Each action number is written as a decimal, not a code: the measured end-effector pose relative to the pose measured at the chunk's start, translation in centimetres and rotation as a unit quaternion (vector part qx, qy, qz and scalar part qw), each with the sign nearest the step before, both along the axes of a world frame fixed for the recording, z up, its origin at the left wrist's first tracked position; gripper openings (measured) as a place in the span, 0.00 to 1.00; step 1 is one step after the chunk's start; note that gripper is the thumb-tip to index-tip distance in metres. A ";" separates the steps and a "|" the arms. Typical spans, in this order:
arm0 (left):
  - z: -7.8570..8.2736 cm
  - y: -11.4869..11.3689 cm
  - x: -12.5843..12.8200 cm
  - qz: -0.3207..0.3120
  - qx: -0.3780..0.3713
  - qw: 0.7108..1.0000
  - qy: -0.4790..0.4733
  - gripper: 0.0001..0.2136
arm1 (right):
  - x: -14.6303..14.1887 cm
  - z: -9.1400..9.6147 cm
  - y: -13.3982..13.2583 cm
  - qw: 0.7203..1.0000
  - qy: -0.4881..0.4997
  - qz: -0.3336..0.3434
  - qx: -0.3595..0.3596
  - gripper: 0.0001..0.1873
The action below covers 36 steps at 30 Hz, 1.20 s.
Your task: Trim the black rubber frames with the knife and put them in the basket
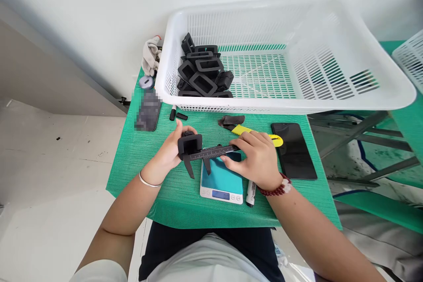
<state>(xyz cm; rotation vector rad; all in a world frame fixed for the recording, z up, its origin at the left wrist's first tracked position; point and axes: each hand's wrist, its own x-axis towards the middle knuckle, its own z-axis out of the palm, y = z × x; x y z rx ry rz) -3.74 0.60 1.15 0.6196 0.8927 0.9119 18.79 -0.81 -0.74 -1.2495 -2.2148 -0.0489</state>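
My left hand is closed around a black rectangular frame-like part, its hollow opening facing me. In my right hand is a dark vernier caliper, gripped by the far end of its beam. The caliper's jaws are apart and point down toward me, with its fixed-jaw end against or just in front of the black part; I cannot tell whether they touch. Below the caliper lies a digital scale with a shiny teal plate. A yellow-handled cutter lies partly behind my right hand.
A large white plastic basket at the back holds several similar black parts on its left. On the green table cover are a black phone, a marker, a pixelated dark device and a small round case. Gloves lie far left.
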 end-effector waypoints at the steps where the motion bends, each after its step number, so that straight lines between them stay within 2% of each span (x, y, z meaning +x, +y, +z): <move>1: 0.0 0.0 0.0 -0.003 -0.002 1.000 -0.002 0.28 | 0.0 0.0 0.0 1.000 -0.002 0.003 0.001 0.22; 5: 0.2 -0.1 -0.1 0.009 -0.008 1.000 -0.017 0.30 | 0.1 0.0 0.0 1.000 0.001 0.011 -0.008 0.20; 7: 0.3 -0.3 -0.3 0.015 0.017 0.999 -0.024 0.30 | 0.1 0.0 0.1 1.000 0.012 0.005 -0.014 0.19; 11: 0.5 -0.5 -0.3 0.011 0.088 0.996 -0.002 0.22 | 0.1 -0.1 0.2 0.999 0.034 0.000 -0.024 0.20; 14: 0.4 -0.6 0.1 0.069 0.120 0.990 0.009 0.17 | 0.2 -0.2 0.3 0.999 0.040 -0.005 -0.020 0.21; 18: 0.3 -0.6 0.4 0.112 0.161 0.980 0.035 0.20 | 0.4 -0.3 0.4 0.999 0.042 -0.029 -0.003 0.21; 22: 0.4 -0.6 0.5 0.114 0.160 0.979 0.056 0.19 | 0.7 0.0 0.4 0.998 0.032 -0.046 0.003 0.23; 29: 1.1 -0.8 0.8 0.089 0.171 0.981 -0.040 0.14 | 0.7 0.2 0.4 0.998 0.013 -0.066 0.011 0.24; 36: 1.1 -1.2 1.1 0.044 0.186 0.979 -0.070 0.15 | 0.5 0.1 0.0 0.997 0.033 -0.042 0.049 0.15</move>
